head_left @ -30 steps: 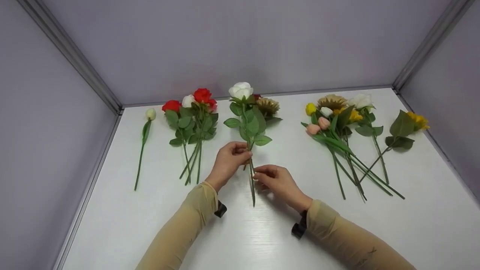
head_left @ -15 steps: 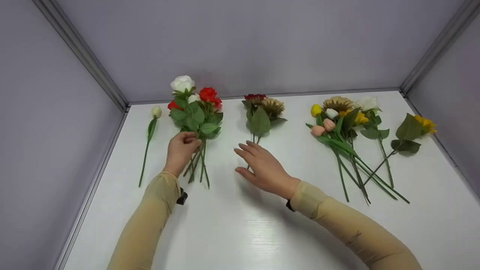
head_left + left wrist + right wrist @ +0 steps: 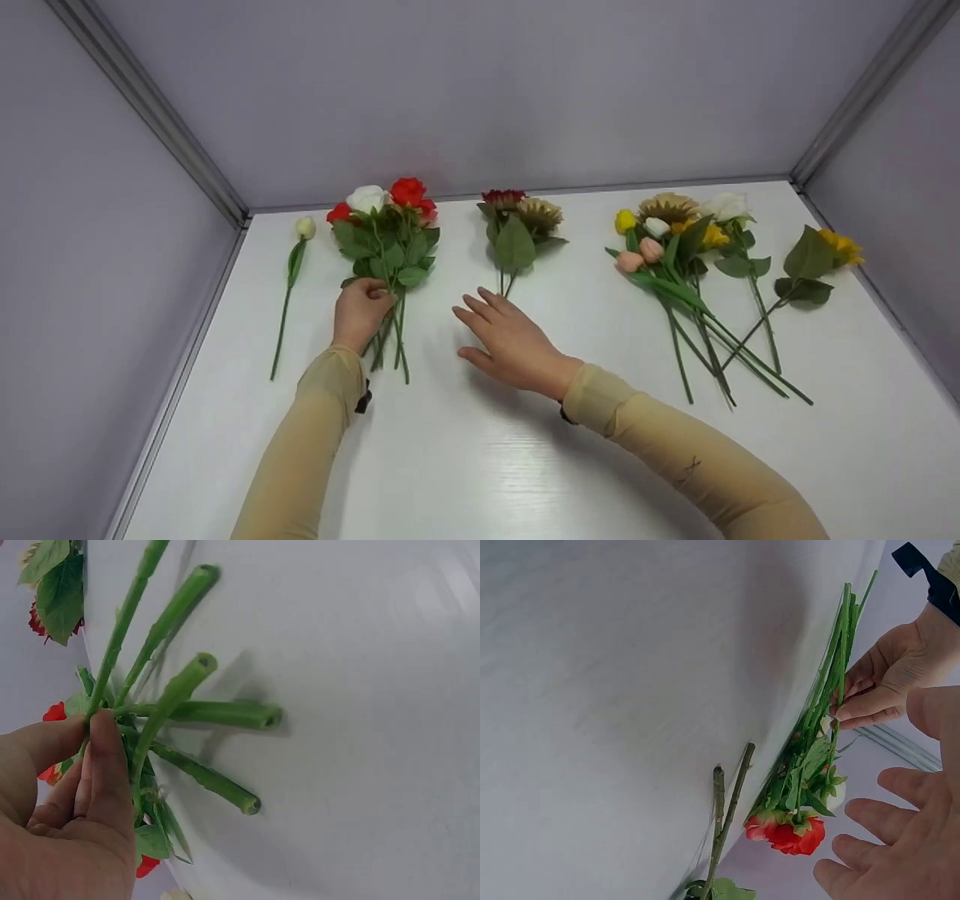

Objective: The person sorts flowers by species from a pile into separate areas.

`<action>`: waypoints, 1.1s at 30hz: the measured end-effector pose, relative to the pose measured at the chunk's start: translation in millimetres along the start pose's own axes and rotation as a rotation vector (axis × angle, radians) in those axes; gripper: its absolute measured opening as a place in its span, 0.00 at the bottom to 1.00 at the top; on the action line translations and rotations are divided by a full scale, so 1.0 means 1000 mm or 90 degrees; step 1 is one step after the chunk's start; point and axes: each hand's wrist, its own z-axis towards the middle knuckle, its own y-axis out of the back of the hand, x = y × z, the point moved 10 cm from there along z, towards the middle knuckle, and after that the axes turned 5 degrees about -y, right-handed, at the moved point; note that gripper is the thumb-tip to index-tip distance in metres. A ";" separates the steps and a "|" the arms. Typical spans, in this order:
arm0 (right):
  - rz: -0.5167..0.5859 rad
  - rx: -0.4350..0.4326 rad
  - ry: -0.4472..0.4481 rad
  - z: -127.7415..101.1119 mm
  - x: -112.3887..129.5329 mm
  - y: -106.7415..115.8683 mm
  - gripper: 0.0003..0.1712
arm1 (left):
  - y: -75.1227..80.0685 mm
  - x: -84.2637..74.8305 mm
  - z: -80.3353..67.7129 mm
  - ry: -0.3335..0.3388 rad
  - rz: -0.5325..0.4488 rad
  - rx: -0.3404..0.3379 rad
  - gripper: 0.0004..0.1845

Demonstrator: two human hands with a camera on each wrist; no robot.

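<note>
Between thumb and fingers, my left hand point(image 3: 358, 313) pinches the stem of a white rose point(image 3: 367, 199). That rose lies over a bunch of red roses point(image 3: 409, 192) at the left-centre. In the left wrist view, the pinched stem point(image 3: 120, 634) runs beside several other cut green stem ends point(image 3: 225, 714). My right hand point(image 3: 514, 341) hovers with spread fingers, palm down, holding nothing. Just beyond its fingertips lie a dark red flower point(image 3: 503, 198) and a tan flower point(image 3: 541, 216) with broad leaves. Their bare stem ends point(image 3: 735, 784) show in the right wrist view.
A single pale tulip point(image 3: 304, 228) lies at the far left of the white table point(image 3: 480, 465). On the right, pink tulips point(image 3: 640, 256), a yellow tulip point(image 3: 625, 220), a white flower point(image 3: 726, 207) and a yellow sunflower point(image 3: 841, 246) lie with crossing stems. Grey panels point(image 3: 480, 90) enclose the table.
My left hand has carried the white rose from the centre leftward and lowered it onto the red rose bunch. My right hand has left the stem and spread its fingers.
</note>
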 end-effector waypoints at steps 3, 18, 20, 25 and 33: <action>0.000 0.003 -0.001 -0.001 -0.003 -0.002 0.37 | -0.001 -0.002 0.000 -0.004 0.018 0.000 0.21; 0.004 -0.048 -0.050 -0.011 -0.047 0.021 0.33 | -0.007 -0.047 -0.007 -0.170 0.123 -0.036 0.34; 0.020 -0.079 -0.070 -0.015 -0.063 0.033 0.31 | -0.018 -0.060 -0.011 -0.219 0.168 -0.027 0.36; 0.082 -0.172 -0.135 -0.036 -0.114 0.068 0.24 | -0.059 -0.098 -0.033 -0.365 0.286 0.024 0.41; 0.154 -0.281 -0.268 -0.091 -0.206 0.124 0.21 | -0.131 -0.145 -0.080 -0.571 0.473 0.129 0.43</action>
